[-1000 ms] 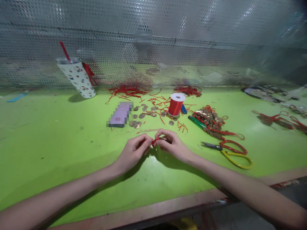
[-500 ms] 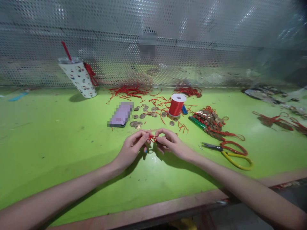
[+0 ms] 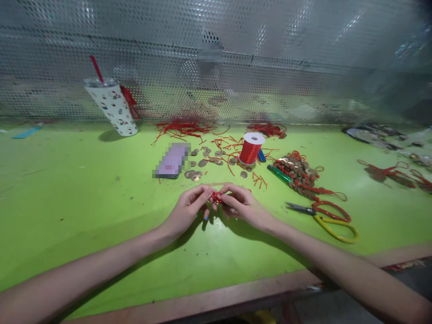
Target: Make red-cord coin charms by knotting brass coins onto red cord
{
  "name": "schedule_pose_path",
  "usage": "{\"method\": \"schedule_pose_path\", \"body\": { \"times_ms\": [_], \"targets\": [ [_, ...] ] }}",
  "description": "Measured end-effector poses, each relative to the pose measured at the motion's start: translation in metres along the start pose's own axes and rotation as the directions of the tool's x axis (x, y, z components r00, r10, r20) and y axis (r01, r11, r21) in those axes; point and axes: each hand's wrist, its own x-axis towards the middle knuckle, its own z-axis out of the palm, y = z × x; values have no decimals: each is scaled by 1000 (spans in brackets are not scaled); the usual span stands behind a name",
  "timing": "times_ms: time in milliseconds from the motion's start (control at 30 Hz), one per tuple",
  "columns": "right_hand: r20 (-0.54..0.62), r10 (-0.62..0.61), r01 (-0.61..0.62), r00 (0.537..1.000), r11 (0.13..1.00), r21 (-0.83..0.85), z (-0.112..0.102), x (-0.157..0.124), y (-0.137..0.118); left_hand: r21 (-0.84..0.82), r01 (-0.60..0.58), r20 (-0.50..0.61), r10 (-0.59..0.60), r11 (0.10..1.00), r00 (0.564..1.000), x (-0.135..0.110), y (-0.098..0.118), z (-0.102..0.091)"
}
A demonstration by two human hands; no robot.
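Red cord (image 3: 217,197): a small knotted piece, held just above the counter (image 3: 84,216) between both hands. Left hand (image 3: 187,210) and right hand (image 3: 243,204) are each closed on it at the fingertips, a pinch that probably suits fine knot work. Scissors (image 3: 324,216) lie near on the right. Farther off: coins (image 3: 199,164), spool (image 3: 250,148), cup (image 3: 113,108).

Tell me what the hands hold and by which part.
A small red cord, pinched at its left end by the left hand and its right end by the right hand.
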Motion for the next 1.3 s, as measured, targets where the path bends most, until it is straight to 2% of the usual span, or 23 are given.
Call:
{"method": "schedule_pose_path", "body": {
  "times_ms": [133, 333, 500, 700, 933, 1033, 1300],
  "targets": [
    [-92, -43, 37, 995, 998, -57, 2, -1, 1, 81, -27, 9, 27, 996, 1000, 0, 3, 1],
    [-131, -54, 46, 990, 997, -65, 5, -1, 3, 127, -21, 18, 18, 992, 1000, 0, 4, 0],
    [-109, -54, 46, 993, 996, -78, 3, 0, 2, 160, -40, 15, 38, 986, 999, -4, 3, 2],
    [-74, -5, -5, 997, 992, -125, -9, 0, -5, 386, -180, -54, 217, 905, 975, -5, 3, 2],
    [12, -30, 32, 999, 986, -166, -13, 3, -6, 524, -243, 30, 267, 816, 963, -4, 2, 0],
    [3, -36, 36, 999, 984, -173, -12, 4, -4, 535, -234, 48, 247, 812, 968, -4, 2, 0],
    [-83, -51, 39, 995, 989, -142, -10, 5, -1, 400, -171, -62, 212, 900, 975, -4, -1, -1]
  ]
}}
